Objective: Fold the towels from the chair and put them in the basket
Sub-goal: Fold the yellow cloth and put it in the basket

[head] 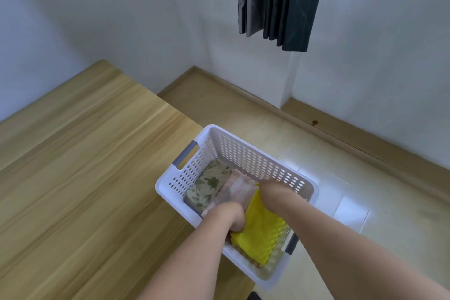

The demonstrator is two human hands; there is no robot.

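A white perforated basket (246, 151) sits on the right edge of the wooden table (80, 165), partly overhanging the floor. Inside it, a folded floral towel (207, 184) lies at the left, a folded pink towel (235, 190) in the middle and a yellow towel (260, 231) at the right. Both my hands are down in the basket. My left hand (233, 214) grips the near end of the pink towel with curled fingers. My right hand (270, 190) is at the pink towel's far right corner; its fingers are hidden between the pink and yellow towels.
The table runs to the left and toward me. Pale floor lies to the right of the basket, bounded by a white wall with a wooden skirting board (341, 139). A dark curtain (280, 0) hangs at the top. No chair is in view.
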